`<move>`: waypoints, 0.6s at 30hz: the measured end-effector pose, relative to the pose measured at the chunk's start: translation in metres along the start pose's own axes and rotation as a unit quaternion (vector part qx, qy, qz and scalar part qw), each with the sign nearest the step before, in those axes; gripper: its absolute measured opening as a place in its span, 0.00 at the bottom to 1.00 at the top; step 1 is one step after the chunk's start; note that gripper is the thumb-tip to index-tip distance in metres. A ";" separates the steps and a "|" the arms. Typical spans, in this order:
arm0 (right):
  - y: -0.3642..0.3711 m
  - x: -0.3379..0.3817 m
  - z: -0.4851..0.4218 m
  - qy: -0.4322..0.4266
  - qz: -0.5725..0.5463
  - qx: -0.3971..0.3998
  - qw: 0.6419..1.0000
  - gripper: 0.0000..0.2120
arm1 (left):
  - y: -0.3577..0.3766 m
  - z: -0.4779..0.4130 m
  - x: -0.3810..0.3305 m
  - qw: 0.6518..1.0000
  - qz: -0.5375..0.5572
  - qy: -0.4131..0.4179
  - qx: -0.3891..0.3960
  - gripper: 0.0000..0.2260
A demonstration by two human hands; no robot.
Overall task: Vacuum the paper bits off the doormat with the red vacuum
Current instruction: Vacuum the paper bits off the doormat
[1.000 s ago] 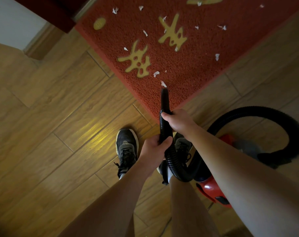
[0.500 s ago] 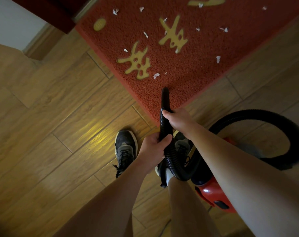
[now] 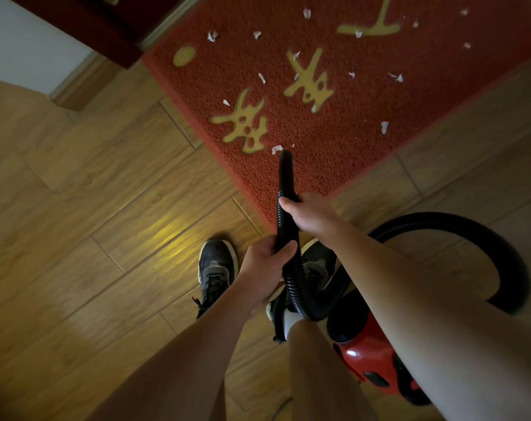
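Paper bits (image 3: 277,149) are scattered over the doormat (image 3: 349,141), and the nearest one is just left of the nozzle (image 3: 286,171) tip. The hose (image 3: 293,284) is gripped low by the left hand (image 3: 264,268) and higher by the right hand (image 3: 314,214), fingers wrapped round it on both. The vacuum (image 3: 364,357) is parked by the right foot. The tip should probably be kept low, nudged left, then swept slowly rightward.

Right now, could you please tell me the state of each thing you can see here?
Left hand, gripping the hose at its ribbed part.
Right hand, gripping the hose higher up, by the nozzle.
Nozzle, tip at the doormat, beside the nearest paper bit.
Paper bits, scattered across the doormat, not picked up.
Red vacuum, sitting on the floor; on or off cannot be told.
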State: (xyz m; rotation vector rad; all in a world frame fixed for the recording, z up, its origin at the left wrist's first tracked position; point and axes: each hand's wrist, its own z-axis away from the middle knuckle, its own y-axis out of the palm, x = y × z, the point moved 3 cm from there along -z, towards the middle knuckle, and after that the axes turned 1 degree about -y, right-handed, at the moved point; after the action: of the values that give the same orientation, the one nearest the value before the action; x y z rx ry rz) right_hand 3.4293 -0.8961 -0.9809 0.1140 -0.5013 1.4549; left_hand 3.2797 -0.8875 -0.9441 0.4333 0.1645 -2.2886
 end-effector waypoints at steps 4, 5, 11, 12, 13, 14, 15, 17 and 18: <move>-0.007 0.010 0.001 -0.006 -0.001 0.012 1.000 0.19 | 0.002 0.001 -0.009 1.000 -0.002 0.005 -0.004 0.09; -0.008 0.013 0.000 -0.006 0.000 0.014 1.000 0.20 | 0.001 0.000 -0.011 1.000 -0.007 0.007 -0.007 0.09; -0.011 0.019 -0.014 0.020 -0.013 0.008 1.000 0.19 | -0.001 -0.014 -0.022 0.999 -0.045 0.015 -0.020 0.23; -0.011 0.018 -0.016 0.028 -0.020 0.005 0.999 0.19 | 0.000 -0.016 -0.022 0.999 -0.048 0.015 -0.018 0.25; -0.011 0.017 -0.017 0.033 -0.025 0.003 0.999 0.19 | 0.000 -0.018 -0.022 0.999 -0.049 0.015 -0.015 0.26; -0.010 0.017 -0.018 0.038 -0.026 0.002 0.999 0.18 | -0.001 -0.020 -0.022 0.999 -0.049 0.014 -0.014 0.25; -0.010 0.017 -0.018 0.039 -0.027 0.000 0.999 0.18 | -0.002 -0.020 -0.022 0.999 -0.051 0.014 -0.013 0.25; -0.009 0.017 -0.019 0.044 -0.036 0.001 0.998 0.18 | -0.003 -0.021 -0.022 0.998 -0.056 0.016 -0.010 0.25; -0.009 0.017 -0.019 0.048 -0.044 -0.001 0.998 0.18 | -0.004 -0.022 -0.022 0.998 -0.058 0.017 -0.008 0.25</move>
State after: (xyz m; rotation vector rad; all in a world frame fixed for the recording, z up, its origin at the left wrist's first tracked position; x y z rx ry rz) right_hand 3.4437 -0.8750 -0.9888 0.0633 -0.4141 1.3678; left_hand 3.2968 -0.8641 -0.9567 0.4653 0.2293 -2.3925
